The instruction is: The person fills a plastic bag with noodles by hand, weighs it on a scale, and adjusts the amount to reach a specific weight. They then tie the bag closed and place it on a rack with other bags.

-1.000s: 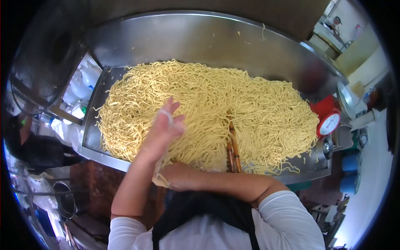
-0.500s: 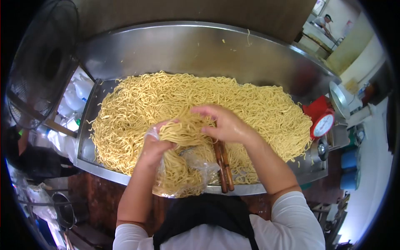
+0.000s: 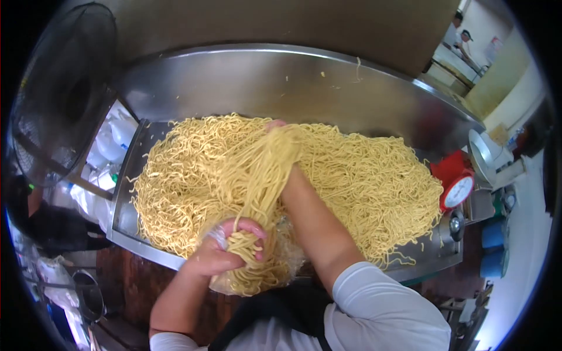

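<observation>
Metal surface (image 3: 222,82): one, high-backed. Noodle heap (image 3: 374,187): spread across most of it; advisable to lift from below, without tugging at the tangle; pale yellow, lightly glossy, long strands. Lifted bundle (image 3: 266,169): to be moved evenly, lest strands snag; stretched, slightly blurred, trailing toward the bag. Clear bag (image 3: 290,248): at the near edge, mouth best spread wide; thin, crinkled, part-filled with noodles. Left hand (image 3: 212,257): curled in a ring about noodles and bag mouth. Right hand (image 3: 276,124): draped with the bundle, mostly hidden; closure cannot be told.
</observation>
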### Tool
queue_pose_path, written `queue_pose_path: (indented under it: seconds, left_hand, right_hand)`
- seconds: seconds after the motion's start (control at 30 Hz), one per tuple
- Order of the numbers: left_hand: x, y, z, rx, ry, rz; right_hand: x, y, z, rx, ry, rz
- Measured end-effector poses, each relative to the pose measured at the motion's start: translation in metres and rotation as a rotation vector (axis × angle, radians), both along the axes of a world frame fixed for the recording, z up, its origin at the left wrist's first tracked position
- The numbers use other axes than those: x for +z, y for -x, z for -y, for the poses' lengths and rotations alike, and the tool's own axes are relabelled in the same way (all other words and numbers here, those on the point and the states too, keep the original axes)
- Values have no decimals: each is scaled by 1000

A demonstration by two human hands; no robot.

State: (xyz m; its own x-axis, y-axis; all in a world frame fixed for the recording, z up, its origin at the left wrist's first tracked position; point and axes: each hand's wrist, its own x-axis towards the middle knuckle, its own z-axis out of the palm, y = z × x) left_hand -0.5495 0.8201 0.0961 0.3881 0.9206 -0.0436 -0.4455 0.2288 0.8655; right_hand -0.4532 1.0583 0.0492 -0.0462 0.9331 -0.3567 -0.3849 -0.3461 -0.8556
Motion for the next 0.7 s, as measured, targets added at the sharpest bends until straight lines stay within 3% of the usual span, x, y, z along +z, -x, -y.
queue_pose_path:
  seconds: [0.03, 0.1, 0.17, 0.2, 0.3, 0.33, 0.4, 0.57, 0.6, 0.67, 0.7]
  left_hand:
    - [5, 11, 1, -11, -9, -79]
    - [17, 25, 3, 6, 88, -185]
    - [18, 29, 4, 35, 234, -280]
    - [16, 29, 5, 32, 241, -279]
    - [10, 36, 9, 11, 179, -648]
    - [7, 40, 13, 9, 190, -654]
    - [0, 50, 23, 3, 186, -746]
    - [2, 70, 42, -62, 450, -825]
    - [0, 72, 45, -58, 453, -826]
    - [-4, 75, 51, -177, 361, -1064]
    - [0, 72, 51, -176, 367, -1061]
  right_hand:
    - [1, -16, -14, -119, 85, 88]
    - [14, -80, -42, 146, 131, -97]
    - [-69, -85, -94, -112, -156, -401]
    - [-67, -95, -94, -115, -150, -399]
    - [-14, -128, -83, -293, -58, -283]
    - [-2, -136, -79, -346, -19, -246]
    - [-6, -151, -81, -386, 37, -212]
    - [-47, -215, -127, -384, 144, -106]
    - [-64, -225, -139, -344, 49, -100]
    - [-69, -232, -138, -298, -43, -91]
    - [-59, -237, -124, -21, -240, 143]
